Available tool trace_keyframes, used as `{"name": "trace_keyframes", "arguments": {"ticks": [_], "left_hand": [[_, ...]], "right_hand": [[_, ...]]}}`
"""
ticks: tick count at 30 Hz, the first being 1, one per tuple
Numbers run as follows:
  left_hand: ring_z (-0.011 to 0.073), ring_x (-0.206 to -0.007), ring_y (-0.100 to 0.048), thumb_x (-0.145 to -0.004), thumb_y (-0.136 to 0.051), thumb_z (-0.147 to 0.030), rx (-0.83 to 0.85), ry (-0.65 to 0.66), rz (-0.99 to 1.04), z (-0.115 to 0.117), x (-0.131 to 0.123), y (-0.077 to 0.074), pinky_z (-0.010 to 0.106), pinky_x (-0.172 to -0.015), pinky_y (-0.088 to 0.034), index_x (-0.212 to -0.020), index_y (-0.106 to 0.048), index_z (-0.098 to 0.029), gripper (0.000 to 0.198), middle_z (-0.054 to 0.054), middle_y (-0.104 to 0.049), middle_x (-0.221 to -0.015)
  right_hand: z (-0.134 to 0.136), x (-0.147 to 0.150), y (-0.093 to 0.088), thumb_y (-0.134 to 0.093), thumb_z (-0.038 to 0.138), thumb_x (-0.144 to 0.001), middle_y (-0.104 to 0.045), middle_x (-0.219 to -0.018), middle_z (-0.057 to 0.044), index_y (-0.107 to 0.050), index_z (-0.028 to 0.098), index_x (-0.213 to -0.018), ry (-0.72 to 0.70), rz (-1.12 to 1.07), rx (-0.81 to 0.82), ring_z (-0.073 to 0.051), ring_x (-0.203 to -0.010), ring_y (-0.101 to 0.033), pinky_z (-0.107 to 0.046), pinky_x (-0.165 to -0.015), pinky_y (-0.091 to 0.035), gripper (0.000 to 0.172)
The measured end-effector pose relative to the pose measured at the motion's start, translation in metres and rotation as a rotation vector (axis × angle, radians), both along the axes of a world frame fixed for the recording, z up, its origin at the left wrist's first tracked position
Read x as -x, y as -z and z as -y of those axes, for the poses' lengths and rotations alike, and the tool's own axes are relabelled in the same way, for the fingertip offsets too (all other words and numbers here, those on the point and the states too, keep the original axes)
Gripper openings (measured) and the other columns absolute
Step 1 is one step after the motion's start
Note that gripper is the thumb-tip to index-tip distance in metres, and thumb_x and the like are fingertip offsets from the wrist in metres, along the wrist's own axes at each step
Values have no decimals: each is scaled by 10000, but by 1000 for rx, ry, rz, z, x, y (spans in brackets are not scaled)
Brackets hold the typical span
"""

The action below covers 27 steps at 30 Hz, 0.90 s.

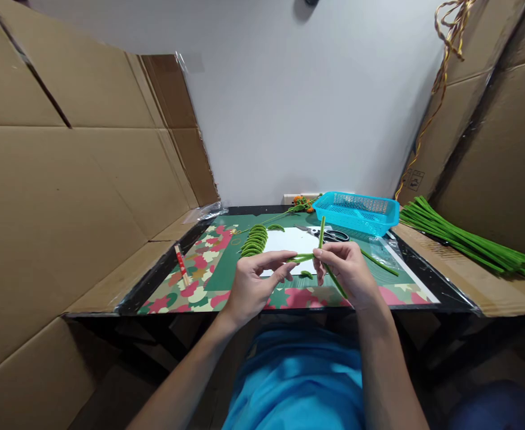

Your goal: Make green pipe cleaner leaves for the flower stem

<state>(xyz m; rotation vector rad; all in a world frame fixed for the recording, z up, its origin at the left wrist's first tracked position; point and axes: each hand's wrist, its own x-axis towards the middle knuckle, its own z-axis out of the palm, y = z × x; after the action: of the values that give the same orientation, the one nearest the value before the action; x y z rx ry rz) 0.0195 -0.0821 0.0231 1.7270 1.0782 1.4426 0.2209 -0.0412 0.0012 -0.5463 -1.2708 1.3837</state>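
Note:
Between both hands, in front of my chest, is a green pipe cleaner (322, 230). One length stands upright and slants down past my right palm; another runs sideways between the hands. My left hand (254, 285) pinches the sideways part by thumb and fingertips. At the crossing, the fingers of my right hand (348, 270) are closed on the pipe cleaner. Behind the right hand a green length (381, 263) reaches to the right; whether it is separate I cannot tell. A row of curved green pieces (254, 240) lies beyond my left hand. Under the hands is a small green piece (306, 275).
White paper (284, 240) lies on the green mat (221, 269), with dark-handled scissors (336, 236) at its far right. Behind stand a blue basket (390, 226) and orange flowers (304, 203). Green pipe cleaners (466, 239) are bundled right. A red-and-white stick (181, 264) lies left. Cardboard walls flank the table.

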Motion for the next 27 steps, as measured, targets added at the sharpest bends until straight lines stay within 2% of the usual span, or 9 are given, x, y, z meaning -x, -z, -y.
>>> {"name": "trace_keyframes", "arguments": {"ticks": [6,13,18,22,24,27], "left_hand": [[247,-713,-795,-866,-839,-342,-2,23,-19,4,1,-3,354,-733,-658,-1016,-863,-190,215,74,-824,-812],[266,-728,-816,-842,-863,-336,7,-5,20,5,-3,-5,362,-738,-683,-983,-854,-170,218,80,-830,-838],[261,-740,-817,-852,-858,-306,-45,-20,-4,5,-4,-6,349,-733,-685,-981,-853,-170,188,72,-827,-826],[239,-728,-810,-873,-836,-306,-95,-30,12,2,-9,-5,330,-721,-685,-979,-846,-166,176,69,-824,-836],[223,-732,-806,-872,-836,-333,-108,-28,68,-2,-14,-3,312,-683,-682,-1079,-821,-172,262,85,-830,-967],[201,-738,-796,-851,-852,-388,-45,4,163,-10,-23,5,272,-590,-655,-1342,-685,-202,550,136,-774,-1235]], "right_hand": [[0,2,0,-863,431,-801,-649,-584,-19,-753,169,-633,-1,-33,-9,-133,-463,-540,-274,-455,-494,330],[0,1,-1,-870,410,-803,-650,-605,-21,-773,164,-652,19,-57,-32,-134,-501,-546,-272,-468,-513,304],[2,2,-3,-871,404,-800,-649,-607,-21,-771,161,-648,30,-58,-39,-133,-501,-544,-275,-470,-508,303],[1,4,-2,-854,394,-811,-639,-595,-13,-746,165,-615,132,-82,-55,-127,-498,-537,-271,-490,-472,320],[-1,6,-1,-848,382,-817,-642,-614,-9,-741,169,-627,190,-104,-71,-129,-538,-550,-269,-533,-466,305],[-5,10,1,-864,367,-806,-624,-658,6,-735,176,-662,366,-179,-81,-126,-629,-541,-258,-601,-448,272]]}}
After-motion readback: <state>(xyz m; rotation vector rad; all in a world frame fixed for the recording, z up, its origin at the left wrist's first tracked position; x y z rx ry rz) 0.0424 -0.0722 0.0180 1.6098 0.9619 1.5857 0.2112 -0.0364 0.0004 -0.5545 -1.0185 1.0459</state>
